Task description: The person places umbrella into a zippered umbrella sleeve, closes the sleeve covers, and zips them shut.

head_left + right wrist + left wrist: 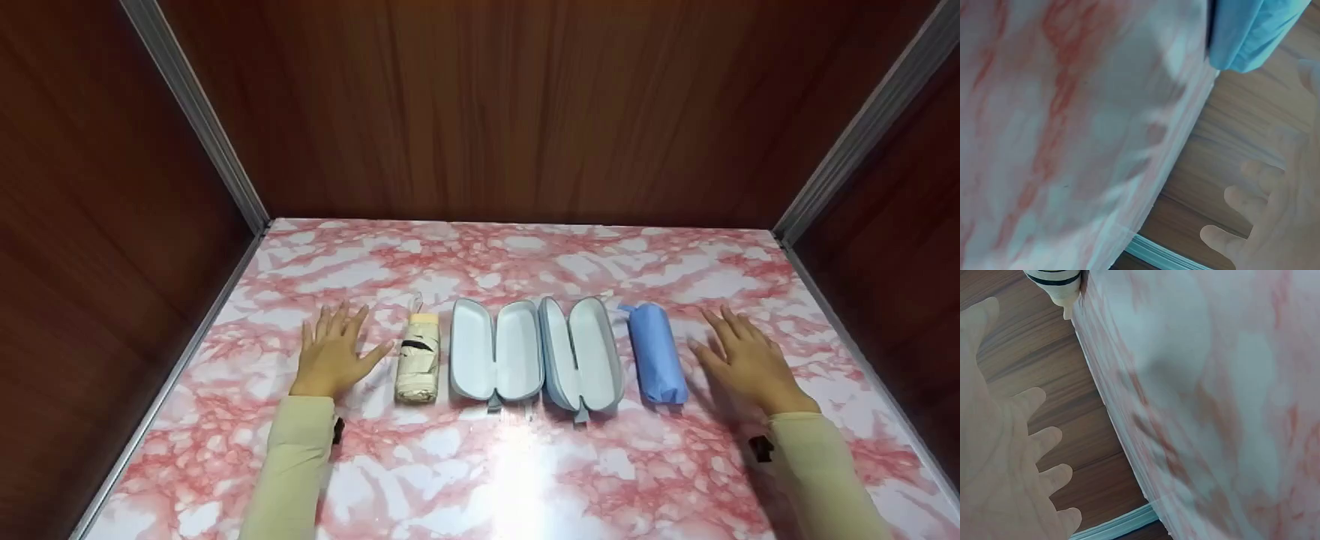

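My left hand (334,356) has its fingers spread, palm down, left of a beige folded umbrella (418,364) with a yellow end and a wrist loop. In the left wrist view the same hand (994,444) is apart from the umbrella's tip (1061,287). Two pale glasses cases stand side by side in the middle with their lids spread: the left case (472,352) and the right case (596,349). To their right lies a blue fabric-covered roll (656,352), like a folded umbrella. My right hand (754,367) is spread beside it, touching nothing; the right wrist view shows the roll's end (1252,34) near it.
Everything lies in a row on a red-and-white marbled tabletop (420,487). Dark wood panels enclose it at the back (480,112), left and right, with grey metal strips (202,112) at the corners. A bright glare falls on the table's front middle.
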Available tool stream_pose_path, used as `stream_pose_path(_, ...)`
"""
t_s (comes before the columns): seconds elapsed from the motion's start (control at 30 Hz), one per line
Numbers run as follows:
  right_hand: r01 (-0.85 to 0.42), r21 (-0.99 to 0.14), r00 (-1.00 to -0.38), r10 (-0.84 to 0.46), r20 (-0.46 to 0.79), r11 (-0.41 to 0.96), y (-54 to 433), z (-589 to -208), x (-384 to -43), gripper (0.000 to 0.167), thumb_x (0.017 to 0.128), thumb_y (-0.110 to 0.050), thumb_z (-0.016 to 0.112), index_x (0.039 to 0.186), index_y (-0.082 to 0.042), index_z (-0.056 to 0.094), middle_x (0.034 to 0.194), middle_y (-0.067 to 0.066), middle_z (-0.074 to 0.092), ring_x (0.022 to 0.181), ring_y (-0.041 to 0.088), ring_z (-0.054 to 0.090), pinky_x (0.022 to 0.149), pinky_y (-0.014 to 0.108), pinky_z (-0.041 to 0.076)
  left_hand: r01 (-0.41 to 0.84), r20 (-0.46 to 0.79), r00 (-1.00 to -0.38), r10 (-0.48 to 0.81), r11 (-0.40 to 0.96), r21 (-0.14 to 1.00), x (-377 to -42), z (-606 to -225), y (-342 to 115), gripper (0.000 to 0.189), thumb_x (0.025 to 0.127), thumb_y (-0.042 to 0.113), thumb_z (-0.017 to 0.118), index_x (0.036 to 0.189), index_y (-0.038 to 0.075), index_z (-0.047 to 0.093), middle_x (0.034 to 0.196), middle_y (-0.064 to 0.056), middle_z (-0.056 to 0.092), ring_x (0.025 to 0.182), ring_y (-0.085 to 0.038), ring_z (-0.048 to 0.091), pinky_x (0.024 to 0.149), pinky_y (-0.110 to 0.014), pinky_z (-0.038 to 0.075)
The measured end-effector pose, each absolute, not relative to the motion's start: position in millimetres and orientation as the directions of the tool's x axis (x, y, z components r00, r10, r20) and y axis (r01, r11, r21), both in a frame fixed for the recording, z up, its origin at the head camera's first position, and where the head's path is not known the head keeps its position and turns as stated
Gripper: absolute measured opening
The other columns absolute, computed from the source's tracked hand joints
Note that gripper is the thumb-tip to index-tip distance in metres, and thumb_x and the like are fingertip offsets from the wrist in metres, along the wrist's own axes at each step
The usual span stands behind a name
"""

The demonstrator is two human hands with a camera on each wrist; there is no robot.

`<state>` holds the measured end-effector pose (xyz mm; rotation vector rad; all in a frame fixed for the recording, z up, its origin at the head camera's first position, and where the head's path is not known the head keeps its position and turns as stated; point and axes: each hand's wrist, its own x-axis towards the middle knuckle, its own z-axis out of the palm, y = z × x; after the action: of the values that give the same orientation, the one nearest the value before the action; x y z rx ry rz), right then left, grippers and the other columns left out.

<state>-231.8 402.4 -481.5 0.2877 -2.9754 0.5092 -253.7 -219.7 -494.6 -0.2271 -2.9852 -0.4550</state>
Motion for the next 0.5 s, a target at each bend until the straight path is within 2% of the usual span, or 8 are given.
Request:
stream_pose_path(0.23, -0.212, -0.325, -0.974, -0.172, 0.148, 0.922, 396, -475, -230, 0.076, 0.102, -0.050, 0.050, 0.161, -0.012, 0.021, 0.161, 0.027, 0.017, 0.144, 0.052, 0.015, 0.105, 0.076, 0.013, 0.207, 0.157, -0.973, 0.170, 0.943, 0.262, -254, -489, -211, 0.085, 0.092, 0.067, 0.053, 0.156, 0.013, 0.036, 0.161, -0.021, 0.026, 0.148, -0.047, 0.012, 0.115, -0.066, -0.001)
stream_pose_path(0.4, -0.241, -0.338, -0.966, -0.192, 0.173, 0.910, 388, -470, -232, 0.076, 0.100, -0.048, 0.054, 0.160, -0.010, 0.024, 0.160, 0.028, 0.019, 0.145, 0.050, 0.016, 0.106, 0.076, 0.012, 0.233, 0.166, -0.966, 0.197, 0.942, 0.243, -255, -484, -203, 0.085, 0.092, 0.068, 0.051, 0.155, 0.014, 0.038, 0.161, -0.018, 0.026, 0.149, -0.044, 0.013, 0.117, -0.062, -0.003)
stream_pose_path(0.5, -0.268, -0.340, -0.957, -0.210, 0.199, 0.901, 382, -467, -233, 0.074, 0.100, -0.048, 0.055, 0.158, -0.009, 0.029, 0.159, 0.029, 0.024, 0.144, 0.050, 0.019, 0.105, 0.076, 0.014, 0.265, 0.198, -0.955, 0.222, 0.936, 0.233, -255, -481, -198, 0.084, 0.091, 0.067, 0.054, 0.153, 0.012, 0.042, 0.158, -0.019, 0.033, 0.147, -0.043, 0.020, 0.117, -0.063, 0.002)
